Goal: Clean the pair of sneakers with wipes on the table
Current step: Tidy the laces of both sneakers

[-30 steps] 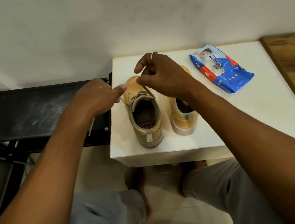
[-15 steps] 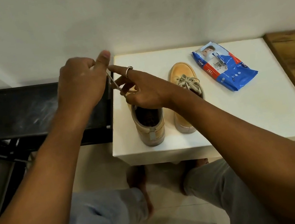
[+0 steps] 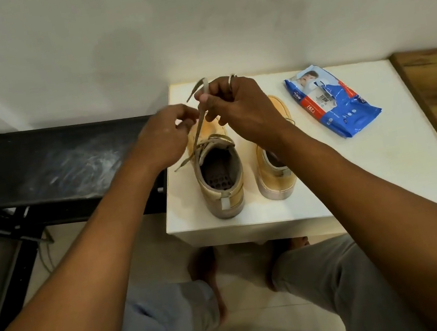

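**Lace drawn up from the left sneaker, wipes untouched**

Head view. I take the left sneaker [image 3: 220,176] as my landmark. It stands on the white table [image 3: 359,175] near the front left corner, heel towards me and toe towards the wall, so its long axis runs straight away from me. The right sneaker [image 3: 275,178] stands just beside it on its right and parallel, partly covered by my right forearm.

Both hands hang above the landmark's toe end. The right hand [image 3: 242,111] pinches the lace [image 3: 199,130] near its free end, fingers curled in; the strand runs taut from that pinch down to the eyelets. A second lace end trails off the landmark's left side. The left hand [image 3: 168,133] sits just left of the strand with its fingers curled, but it is blurred, and I cannot tell whether it grips the lace or only comes close.

The wipes pack [image 3: 332,103] lies flat well to the landmark's right, beyond the right sneaker. My right hand is the nearer one to it. I judge this as loosening or unlacing ahead of wiping, with no wipe out yet.

The next pull must follow the strand up and away along the shoe's axis, or the shoe may tip or slide.

A black rack [image 3: 36,165] stands to the landmark's left.
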A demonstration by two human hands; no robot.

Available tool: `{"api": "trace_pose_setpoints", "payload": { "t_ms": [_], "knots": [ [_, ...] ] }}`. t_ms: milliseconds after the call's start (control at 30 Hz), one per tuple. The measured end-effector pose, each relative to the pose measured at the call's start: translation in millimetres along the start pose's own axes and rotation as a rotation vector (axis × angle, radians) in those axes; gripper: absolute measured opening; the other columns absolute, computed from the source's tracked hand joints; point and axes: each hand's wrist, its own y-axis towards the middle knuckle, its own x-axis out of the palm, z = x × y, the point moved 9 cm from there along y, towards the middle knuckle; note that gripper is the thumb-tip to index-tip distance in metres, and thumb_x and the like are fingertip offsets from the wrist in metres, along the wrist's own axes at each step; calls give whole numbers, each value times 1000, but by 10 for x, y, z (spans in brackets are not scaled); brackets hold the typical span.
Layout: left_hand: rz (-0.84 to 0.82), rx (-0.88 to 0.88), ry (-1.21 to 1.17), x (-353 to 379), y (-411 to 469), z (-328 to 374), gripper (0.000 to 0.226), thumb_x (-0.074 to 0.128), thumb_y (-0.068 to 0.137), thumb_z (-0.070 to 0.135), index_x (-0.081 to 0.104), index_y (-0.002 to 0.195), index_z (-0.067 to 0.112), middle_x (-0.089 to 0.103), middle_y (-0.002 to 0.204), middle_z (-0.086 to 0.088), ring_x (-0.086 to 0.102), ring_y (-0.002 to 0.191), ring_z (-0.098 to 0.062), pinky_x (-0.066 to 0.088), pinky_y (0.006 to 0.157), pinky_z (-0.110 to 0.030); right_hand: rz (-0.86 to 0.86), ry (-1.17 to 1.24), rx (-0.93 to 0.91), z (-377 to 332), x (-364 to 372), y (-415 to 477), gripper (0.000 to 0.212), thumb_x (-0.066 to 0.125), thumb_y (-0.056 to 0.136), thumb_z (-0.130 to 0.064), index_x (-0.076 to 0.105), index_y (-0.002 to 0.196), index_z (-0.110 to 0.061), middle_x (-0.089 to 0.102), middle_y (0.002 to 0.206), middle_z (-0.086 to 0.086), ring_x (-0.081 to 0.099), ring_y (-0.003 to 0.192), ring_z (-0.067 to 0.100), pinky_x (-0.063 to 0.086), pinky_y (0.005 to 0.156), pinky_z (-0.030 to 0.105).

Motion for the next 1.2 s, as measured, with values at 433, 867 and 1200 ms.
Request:
{"api": "trace_pose_setpoints", "payload": {
  "t_ms": [433, 867, 1200],
  "knots": [
    [-318, 45, 49, 302, 15, -93, 24, 55, 103, 33, 73, 117, 27, 72, 110, 9, 66, 105, -12, 52, 98, -38, 110, -14, 10, 115, -168, 29, 17, 69, 89, -17, 55, 98, -18, 73, 84, 2, 69, 67, 10, 55, 62, 17],
    [-187, 128, 55, 194, 39, 24, 12, 55, 103, 25, 66, 99, 23, 67, 90, 8, 64, 83, -10, 46, 70, -26, 66, -80, -6, 106, -83, 12, 9, 65, 91, -15, 68, 96, -22, 72, 83, -5, 67, 69, 4, 57, 70, 21],
    [-417, -215, -212, 234, -78, -96, 58, 33, 107, 51, 72, 85, 14, 43, 59, 5, 34, 55, -12, 39, 60, -32, 19, -112, 18, 160, -36, 6, 25, 60, 95, -18, 69, 118, -15, 70, 97, -11, 65, 72, -2, 52, 70, 12]
  ]
}}
